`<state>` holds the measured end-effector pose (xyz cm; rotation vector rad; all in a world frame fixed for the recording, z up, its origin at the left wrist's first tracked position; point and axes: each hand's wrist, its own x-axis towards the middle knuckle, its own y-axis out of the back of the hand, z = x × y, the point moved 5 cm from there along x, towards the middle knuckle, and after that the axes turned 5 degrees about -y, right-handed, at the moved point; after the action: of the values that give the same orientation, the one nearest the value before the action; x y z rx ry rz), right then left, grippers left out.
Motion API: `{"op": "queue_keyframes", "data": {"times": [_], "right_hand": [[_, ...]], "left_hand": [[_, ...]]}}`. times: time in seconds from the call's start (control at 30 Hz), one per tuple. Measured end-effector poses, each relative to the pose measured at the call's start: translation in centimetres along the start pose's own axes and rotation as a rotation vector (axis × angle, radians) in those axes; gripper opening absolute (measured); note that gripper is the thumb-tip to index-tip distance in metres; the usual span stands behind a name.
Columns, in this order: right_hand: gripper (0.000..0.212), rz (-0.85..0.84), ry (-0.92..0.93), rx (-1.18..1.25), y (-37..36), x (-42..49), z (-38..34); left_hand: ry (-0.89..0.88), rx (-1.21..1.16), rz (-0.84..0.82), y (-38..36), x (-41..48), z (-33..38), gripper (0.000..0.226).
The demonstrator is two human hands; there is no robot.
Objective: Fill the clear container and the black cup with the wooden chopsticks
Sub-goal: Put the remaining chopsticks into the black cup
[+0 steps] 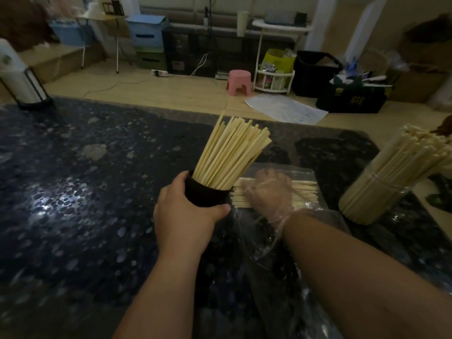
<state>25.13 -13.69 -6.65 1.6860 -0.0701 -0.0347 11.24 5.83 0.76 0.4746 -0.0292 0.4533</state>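
The left hand [183, 211] has its fingers [179, 178] wrapped round the black cup [208, 195], mid-desk [85, 192], bristling with wooden chopsticks [230, 152]. The gloved right hand [269, 192] lies on loose chopsticks [305, 194] alongside; whether it is grasping them, I cannot tell. The packed clear container [367, 199] stands at right.

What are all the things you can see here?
table: one, dark speckled, under everything
black cup: one, black, middle of table
cup chopsticks: many, pale wood, standing in black cup
loose chopsticks: one pile, pale wood, flat on plastic sheet
clear container: one, see-through, right side, packed with chopsticks
pink stool: one, pink, floor beyond table
left hand: one, bare, grips black cup
right hand: one, clear-gloved, rests on loose chopsticks
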Motion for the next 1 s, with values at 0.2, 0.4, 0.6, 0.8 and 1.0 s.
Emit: {"op": "queue_keyframes", "data": {"times": [0.2, 0.4, 0.6, 0.8, 1.0], "right_hand": [[0.070, -0.009, -0.021, -0.047, 0.0, -5.1, 0.8], [0.047, 0.010, 0.052, -0.087, -0.6, -11.0, 2.1], [0.051, -0.030, 0.039, -0.036, 0.3, -14.3, 2.9], [0.056, -0.050, 0.089, 0.111, 1.1, -17.1, 4.5], [0.040, -0.050, 0.185, 0.155, 3.7, -19.8, 4.3]], "left_hand": [[-0.007, -0.034, -0.015, 0.1, -0.2, 0.3, 0.091], [0.007, -0.020, -0.064, 0.2, -0.6, 0.4, 0.096], [-0.012, 0.049, -0.095, 1.1, -1.8, 0.8, 0.099], [-0.029, 0.150, -0.089, 2.2, -3.3, 1.3, 0.099], [0.006, 0.070, -0.122, 1.9, -3.7, 1.5, 0.099]]}}
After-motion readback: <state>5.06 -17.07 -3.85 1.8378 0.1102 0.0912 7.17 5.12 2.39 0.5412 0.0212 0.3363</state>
